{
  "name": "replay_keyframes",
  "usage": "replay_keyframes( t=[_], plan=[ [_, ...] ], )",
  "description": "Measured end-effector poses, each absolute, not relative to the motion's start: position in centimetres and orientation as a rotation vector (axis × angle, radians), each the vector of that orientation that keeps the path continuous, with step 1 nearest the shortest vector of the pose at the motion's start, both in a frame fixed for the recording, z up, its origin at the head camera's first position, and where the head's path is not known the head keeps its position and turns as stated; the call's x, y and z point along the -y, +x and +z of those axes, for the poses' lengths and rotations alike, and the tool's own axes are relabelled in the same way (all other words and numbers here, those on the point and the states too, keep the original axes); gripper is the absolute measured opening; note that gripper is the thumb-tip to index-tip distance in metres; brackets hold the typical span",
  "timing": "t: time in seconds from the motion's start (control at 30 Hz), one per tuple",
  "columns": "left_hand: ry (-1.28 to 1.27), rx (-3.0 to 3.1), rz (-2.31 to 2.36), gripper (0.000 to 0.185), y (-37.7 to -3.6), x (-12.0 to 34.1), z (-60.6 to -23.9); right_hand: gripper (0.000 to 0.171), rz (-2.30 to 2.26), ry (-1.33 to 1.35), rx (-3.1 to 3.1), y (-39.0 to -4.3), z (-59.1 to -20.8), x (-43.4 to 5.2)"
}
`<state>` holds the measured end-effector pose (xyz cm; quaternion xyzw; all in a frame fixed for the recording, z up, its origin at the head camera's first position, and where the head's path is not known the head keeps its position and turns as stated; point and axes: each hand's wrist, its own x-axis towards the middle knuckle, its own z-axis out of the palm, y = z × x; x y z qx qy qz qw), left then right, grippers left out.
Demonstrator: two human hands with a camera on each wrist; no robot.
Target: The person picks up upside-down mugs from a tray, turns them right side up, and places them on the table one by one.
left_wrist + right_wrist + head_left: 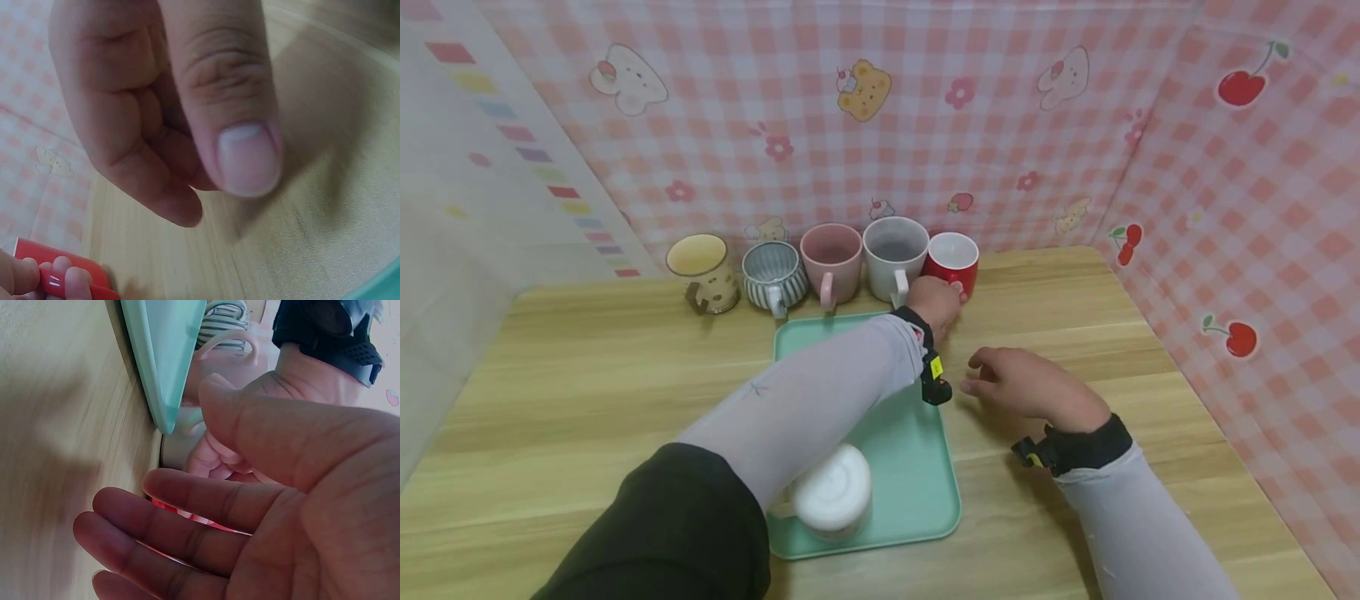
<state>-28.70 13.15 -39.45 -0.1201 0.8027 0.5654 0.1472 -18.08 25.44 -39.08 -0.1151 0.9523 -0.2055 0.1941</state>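
Note:
A red mug (pixel 953 254) stands last on the right in a row of mugs at the back of the wooden table. My left hand (pixel 946 300) reaches across the mint-green tray (pixel 917 450) and grips this mug on its near side; the left wrist view shows its fingers (pixel 59 275) curled round the red mug (pixel 31 253). My right hand (pixel 981 377) hovers just above the table, right of the tray, holding nothing. In the right wrist view that right hand (pixel 206 531) has relaxed, nearly straight fingers, with the red mug (pixel 187 515) glimpsed behind them.
Left of the red mug stand a grey-white mug (pixel 894 252), a pink mug (pixel 831 260), a striped mug (pixel 773 275) and a yellow mug (pixel 700 268). A white mug (pixel 833 492) sits on the tray's near end. Pink checked cloth walls the back and right.

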Motion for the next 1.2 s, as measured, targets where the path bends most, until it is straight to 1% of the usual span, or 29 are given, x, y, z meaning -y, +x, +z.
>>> replay_keyframes(
  t=[0.1,0.33,0.43,0.67,0.9,1.0,1.2],
  plan=[
    [-0.333,-2.324,1.591,0.025,-28.8,-12.9,-39.3,0.045,-0.581,-0.341,-2.667,-18.1,-38.9,-25.2],
    [-0.281,-2.402,1.409,0.039,-28.5,-12.0,-38.0,0.045,-0.572,-0.352,-2.663,-18.1,-38.8,-24.8],
    [-0.232,-2.357,1.389,0.04,-28.3,-11.4,-37.2,0.045,-0.568,-0.357,-2.666,-18.1,-38.6,-24.6],
    [0.063,-2.411,1.301,0.037,-27.8,-9.0,-34.4,0.046,-0.56,-0.359,-2.672,-18.1,-38.5,-24.8],
    [0.373,-2.384,1.202,0.047,-26.0,-5.4,-31.2,0.049,-0.554,-0.342,-2.652,-18.0,-38.6,-24.8],
    [0.5,-2.435,1.163,0.047,-24.8,-3.4,-30.1,0.049,-0.56,-0.34,-2.643,-18.0,-38.6,-24.7],
    [0.647,-2.587,0.987,0.048,-22.4,0.8,-29.8,0.049,-0.585,-0.343,-2.625,-17.8,-39.0,-24.5]
  ],
)
